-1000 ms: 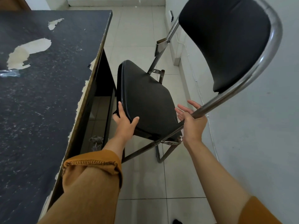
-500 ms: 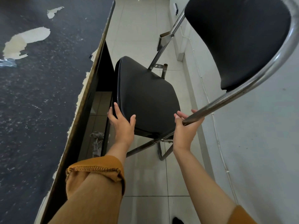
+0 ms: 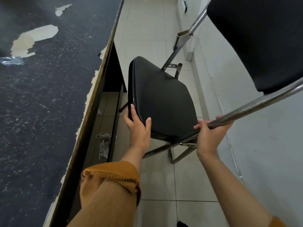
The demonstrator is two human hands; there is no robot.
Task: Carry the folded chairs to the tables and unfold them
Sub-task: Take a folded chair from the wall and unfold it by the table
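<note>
Chair stands beside tabletop, part unfolded. Left grip clasps seat edge; right grip curls round frame tube. Seat appears not yet flat.

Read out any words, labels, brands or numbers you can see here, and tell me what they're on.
No readable text: none on the seat, backrest, metal frame, tabletop or wall.
Small dark fitting on the wall: too small to tell whether it bears a mark.
</note>
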